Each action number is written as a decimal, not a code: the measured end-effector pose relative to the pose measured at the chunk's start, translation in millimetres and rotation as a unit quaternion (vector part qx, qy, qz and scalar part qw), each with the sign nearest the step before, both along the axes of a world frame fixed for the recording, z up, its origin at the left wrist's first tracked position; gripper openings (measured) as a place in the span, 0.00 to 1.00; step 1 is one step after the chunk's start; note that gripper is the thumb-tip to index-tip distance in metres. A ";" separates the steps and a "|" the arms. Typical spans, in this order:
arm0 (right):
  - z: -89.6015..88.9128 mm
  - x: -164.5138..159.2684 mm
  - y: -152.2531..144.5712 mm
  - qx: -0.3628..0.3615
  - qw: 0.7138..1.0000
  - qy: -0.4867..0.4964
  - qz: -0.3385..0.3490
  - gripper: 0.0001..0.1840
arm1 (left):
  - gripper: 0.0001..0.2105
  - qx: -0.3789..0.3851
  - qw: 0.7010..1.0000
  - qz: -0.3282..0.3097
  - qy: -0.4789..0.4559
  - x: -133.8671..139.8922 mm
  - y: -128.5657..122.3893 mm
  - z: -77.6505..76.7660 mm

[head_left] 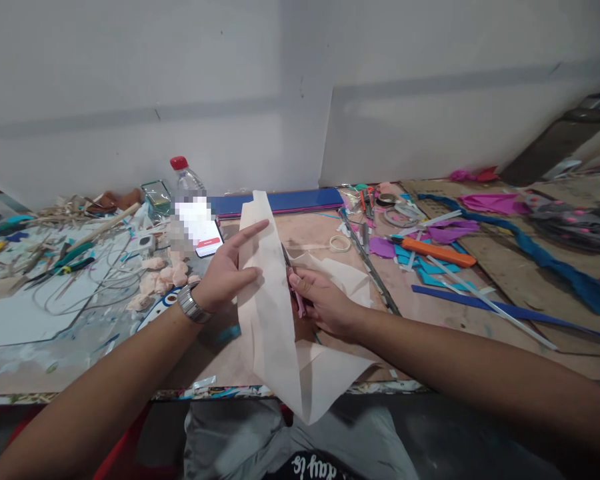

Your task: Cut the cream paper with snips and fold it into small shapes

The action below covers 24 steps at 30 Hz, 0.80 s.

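A long folded sheet of cream paper (270, 313) stands tilted over the table's front part, its lower end hanging past the edge. My left hand (230, 267) grips it from the left, thumb and forefinger lying along its face; the other fingers are hidden behind it. Pink-handled scissors (301, 303) are in my right hand (325, 300), with their blades along the right edge of the paper. How far the blades are apart I cannot make out. More cream paper (347, 273) spreads behind and below my right hand.
Left stand a lit phone (200, 227), a red-capped bottle (187, 179), green-handled pliers (70, 260) and crumpled peach scraps (163, 277). Blue sheets (305, 199) lie at the back. On the right are an orange utility knife (433, 250), a tape ring (339, 243), and blue strips (510, 310).
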State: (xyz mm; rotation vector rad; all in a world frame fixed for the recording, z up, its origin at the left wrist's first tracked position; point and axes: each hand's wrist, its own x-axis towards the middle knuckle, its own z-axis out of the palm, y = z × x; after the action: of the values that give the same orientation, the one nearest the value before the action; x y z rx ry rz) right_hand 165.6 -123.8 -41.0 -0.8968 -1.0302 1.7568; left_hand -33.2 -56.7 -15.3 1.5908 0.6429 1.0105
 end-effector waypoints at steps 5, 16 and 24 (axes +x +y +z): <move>-0.8 -0.7 0.2 0.004 1.000 -0.004 -0.005 0.29 | 0.40 -0.001 1.000 0.001 -0.003 0.6 -0.9 0.5; 0.1 -1.8 -0.9 -0.024 1.000 0.015 -0.013 0.28 | 0.41 0.007 1.000 0.024 -0.014 3.6 -2.6 -0.8; 1.2 -2.3 -1.0 -0.018 0.999 0.025 -0.016 0.24 | 0.41 0.016 0.999 0.031 -0.026 6.1 -6.1 -0.5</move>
State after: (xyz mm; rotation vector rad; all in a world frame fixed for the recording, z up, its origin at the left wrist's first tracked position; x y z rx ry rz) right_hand 163.3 -124.8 -39.8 -0.8834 -0.9492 1.7676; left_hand -27.1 -62.8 -15.8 1.5750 0.6481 1.1093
